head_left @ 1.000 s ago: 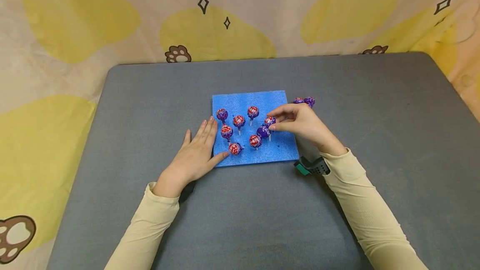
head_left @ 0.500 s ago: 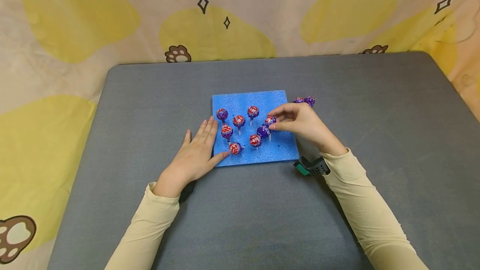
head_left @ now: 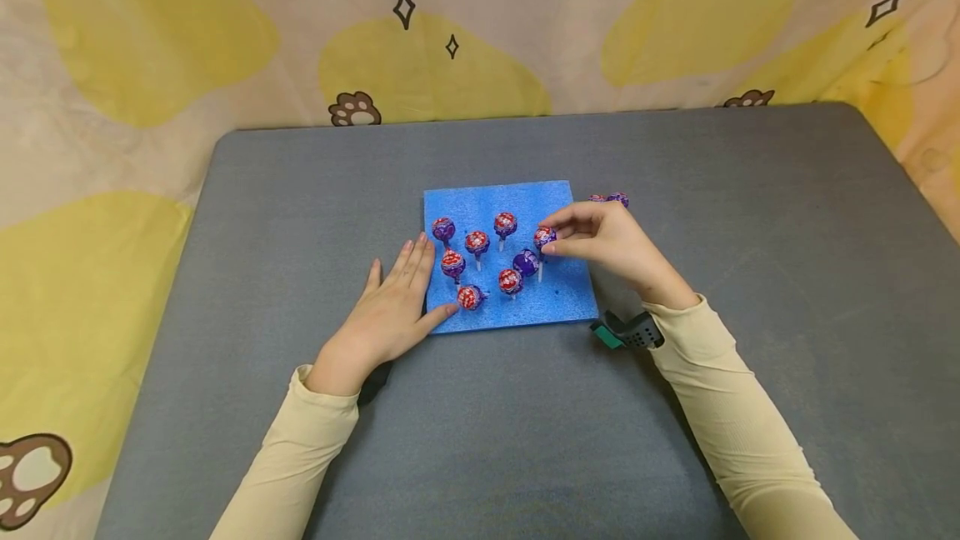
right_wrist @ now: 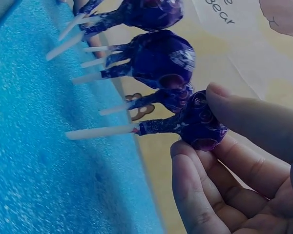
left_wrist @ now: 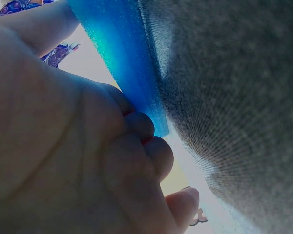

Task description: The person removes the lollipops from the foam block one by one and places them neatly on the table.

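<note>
A blue foam board (head_left: 495, 198) lies on the table, with several lollipops standing in it, their wrappers red, white and purple. One lollipop (right_wrist: 202, 122) is pinched at its candy head between the thumb and fingers of my right hand (head_left: 618, 252). Its white stick (right_wrist: 102, 131) points down to the foam; whether the tip is in the foam I cannot tell. A purple-topped lollipop (head_left: 526, 262) stands close beside it. My left hand (head_left: 390, 315) rests along the board's left edge, fingers straight, its thumb near a tilted lollipop (head_left: 470, 297).
More lollipops (head_left: 618, 200) lie on the grey table (head_left: 480, 440) behind my right hand, partly hidden by it. A small hole shows in the foam at the board's right front. Patterned yellow and cream cloth (head_left: 480, 23) hangs behind the table.
My right hand has shifted slightly right and back with the pinched lollipop, away from the purple-topped one. The left hand and the board stay where they were.
</note>
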Demonstrator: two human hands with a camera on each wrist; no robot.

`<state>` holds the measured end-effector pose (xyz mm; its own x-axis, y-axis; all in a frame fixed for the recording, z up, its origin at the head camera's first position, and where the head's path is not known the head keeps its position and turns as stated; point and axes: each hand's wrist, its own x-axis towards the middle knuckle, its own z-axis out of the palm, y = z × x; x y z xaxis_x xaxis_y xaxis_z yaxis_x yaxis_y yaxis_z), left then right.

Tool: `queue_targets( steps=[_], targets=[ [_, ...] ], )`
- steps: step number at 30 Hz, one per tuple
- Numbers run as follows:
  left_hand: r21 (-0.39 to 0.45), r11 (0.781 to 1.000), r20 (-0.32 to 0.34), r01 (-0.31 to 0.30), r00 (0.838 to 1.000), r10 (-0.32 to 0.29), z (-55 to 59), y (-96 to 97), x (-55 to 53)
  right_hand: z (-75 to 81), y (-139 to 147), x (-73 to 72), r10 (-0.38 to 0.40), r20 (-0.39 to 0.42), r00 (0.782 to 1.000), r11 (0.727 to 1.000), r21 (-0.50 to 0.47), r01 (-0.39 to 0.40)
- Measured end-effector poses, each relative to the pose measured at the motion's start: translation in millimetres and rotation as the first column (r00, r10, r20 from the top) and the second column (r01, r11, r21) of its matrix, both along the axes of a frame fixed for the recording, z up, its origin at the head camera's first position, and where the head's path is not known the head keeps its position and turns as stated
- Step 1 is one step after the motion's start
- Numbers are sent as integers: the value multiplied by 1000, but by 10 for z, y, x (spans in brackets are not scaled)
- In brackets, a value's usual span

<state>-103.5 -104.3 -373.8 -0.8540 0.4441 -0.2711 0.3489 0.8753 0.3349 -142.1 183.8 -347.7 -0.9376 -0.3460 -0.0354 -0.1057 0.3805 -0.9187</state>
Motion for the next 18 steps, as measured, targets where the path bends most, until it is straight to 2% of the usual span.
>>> queue_targets(
  steps=[18],
  targets=[
    [1, 1000, -9, 4, 1000, -4, -15, -9, 0, 29, 57, -9, -43, 37, 998, 998, -45, 45]
  ],
)
